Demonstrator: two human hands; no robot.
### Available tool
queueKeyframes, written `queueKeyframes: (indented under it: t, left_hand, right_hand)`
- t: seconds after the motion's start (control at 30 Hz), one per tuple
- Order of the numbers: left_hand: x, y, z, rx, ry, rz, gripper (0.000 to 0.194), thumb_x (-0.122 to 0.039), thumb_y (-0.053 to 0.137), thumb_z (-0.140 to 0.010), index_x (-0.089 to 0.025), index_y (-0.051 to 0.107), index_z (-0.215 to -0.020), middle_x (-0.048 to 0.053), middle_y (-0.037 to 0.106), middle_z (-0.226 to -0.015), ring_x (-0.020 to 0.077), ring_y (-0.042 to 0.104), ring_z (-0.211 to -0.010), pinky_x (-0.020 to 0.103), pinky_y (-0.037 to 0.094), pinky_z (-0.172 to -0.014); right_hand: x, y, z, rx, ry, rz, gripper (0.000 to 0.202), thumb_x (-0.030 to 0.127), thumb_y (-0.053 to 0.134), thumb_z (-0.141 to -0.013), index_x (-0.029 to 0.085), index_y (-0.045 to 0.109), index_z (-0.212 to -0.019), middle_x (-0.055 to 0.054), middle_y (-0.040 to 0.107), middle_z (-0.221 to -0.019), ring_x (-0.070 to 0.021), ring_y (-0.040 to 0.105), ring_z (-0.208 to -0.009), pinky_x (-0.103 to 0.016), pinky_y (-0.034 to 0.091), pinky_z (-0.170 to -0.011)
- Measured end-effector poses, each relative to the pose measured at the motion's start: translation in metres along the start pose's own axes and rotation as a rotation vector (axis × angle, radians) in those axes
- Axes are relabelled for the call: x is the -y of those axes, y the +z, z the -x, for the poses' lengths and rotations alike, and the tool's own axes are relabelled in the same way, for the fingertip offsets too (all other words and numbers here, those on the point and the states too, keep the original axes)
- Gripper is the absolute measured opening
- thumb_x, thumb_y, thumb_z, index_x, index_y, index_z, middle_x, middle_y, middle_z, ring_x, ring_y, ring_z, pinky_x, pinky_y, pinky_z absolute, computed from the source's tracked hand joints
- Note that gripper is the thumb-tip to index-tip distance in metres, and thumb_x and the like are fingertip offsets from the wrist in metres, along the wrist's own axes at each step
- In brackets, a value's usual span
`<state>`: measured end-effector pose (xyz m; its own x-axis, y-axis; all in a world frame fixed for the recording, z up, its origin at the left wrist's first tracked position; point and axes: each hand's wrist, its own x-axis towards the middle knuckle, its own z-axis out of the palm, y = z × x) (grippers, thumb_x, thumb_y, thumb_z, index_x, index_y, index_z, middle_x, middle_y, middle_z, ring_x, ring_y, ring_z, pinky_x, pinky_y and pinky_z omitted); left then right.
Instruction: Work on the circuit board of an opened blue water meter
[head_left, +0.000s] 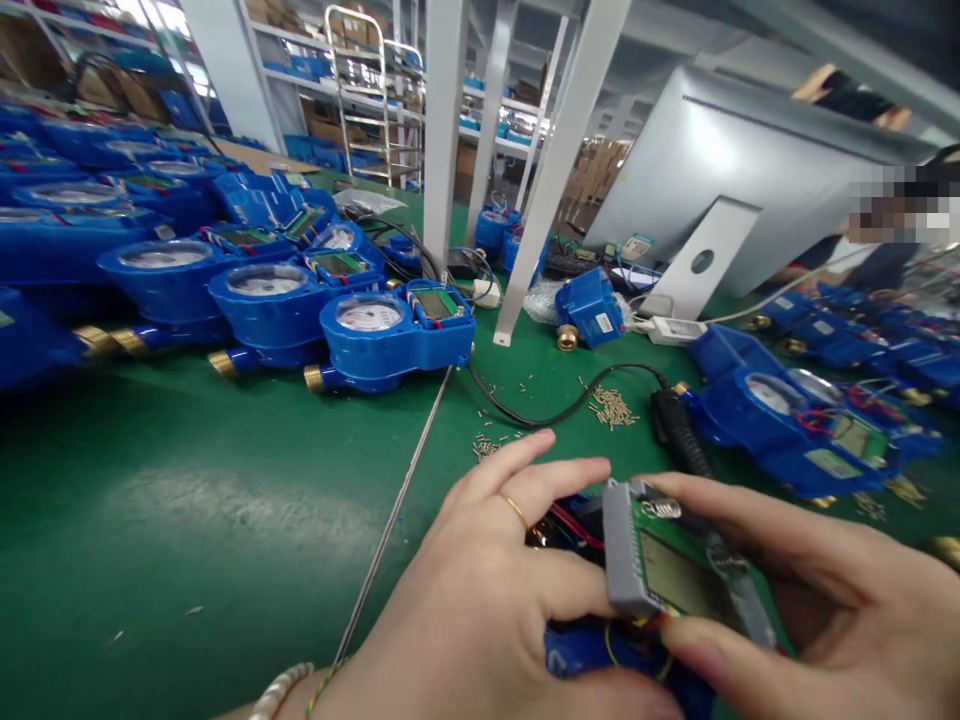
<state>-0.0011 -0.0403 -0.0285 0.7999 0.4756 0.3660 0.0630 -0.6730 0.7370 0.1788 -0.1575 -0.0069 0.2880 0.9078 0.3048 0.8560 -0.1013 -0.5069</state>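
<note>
No text, number or brand can be read anywhere in the view. The dial face of the nearest blue water meter (pixel 390 340) carries markings too small and blurred to make out. Just right of that meter, a blue housing (pixel 592 305) bears a white label whose print is illegible. The small display on the grey module (pixel 675 570), well below the meter, shows blank.

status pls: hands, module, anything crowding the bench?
Left hand and right hand both gripping grey display module, held over a blue meter body. Loose brass pins and black cable just beyond.
</note>
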Motion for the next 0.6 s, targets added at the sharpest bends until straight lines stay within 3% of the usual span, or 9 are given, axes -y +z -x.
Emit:
queueKeyframes:
  t: [0.13,0.27,0.4,0.6]
  left_hand:
    - [-0.005,-0.002,-0.007,-0.058,0.030,-0.065,0.007,-0.028,0.070,-0.078,-0.034,0.073,-0.076,-0.009,0.069,-0.112,0.0127,0.037,-0.132,0.029,0.020,-0.113]
    - [0.001,-0.007,-0.017,0.053,0.047,0.006,0.006,-0.027,0.070,-0.079,-0.032,0.074,-0.079,-0.009,0.065,-0.119,0.0066,0.050,-0.118,0.017,0.032,-0.101]
    - [0.004,-0.009,-0.020,0.113,0.055,0.045,0.005,-0.027,0.072,-0.077,-0.028,0.074,-0.073,-0.005,0.067,-0.117,0.0101,0.052,-0.118,0.020,0.037,-0.097]
    - [0.002,0.000,-0.013,-0.027,-0.111,0.196,0.023,-0.025,0.077,-0.071,-0.021,0.058,-0.059,-0.004,0.070,-0.097,0.0110,0.057,-0.113,0.017,0.045,-0.084]
  right_hand:
    - [0.011,0.001,0.000,-0.002,0.072,-0.001,0.048,0.051,0.073,-0.070,0.022,0.068,-0.108,-0.005,0.071,-0.087,-0.0293,0.068,-0.085,-0.032,0.061,-0.070]
    - [0.014,-0.006,-0.005,0.049,0.067,-0.070,0.047,0.049,0.075,-0.069,0.025,0.067,-0.108,-0.002,0.071,-0.091,-0.0255,0.069,-0.078,-0.025,0.061,-0.064]
    - [0.013,-0.011,-0.010,0.091,-0.003,-0.118,0.040,0.047,0.076,-0.071,0.040,0.062,-0.108,0.010,0.069,-0.097,-0.0143,0.069,-0.076,-0.012,0.055,-0.064]
    - [0.002,-0.007,-0.002,0.076,-0.016,-0.058,0.045,0.052,0.071,-0.075,0.046,0.054,-0.116,0.011,0.068,-0.102,-0.0132,0.069,-0.079,-0.014,0.054,-0.069]
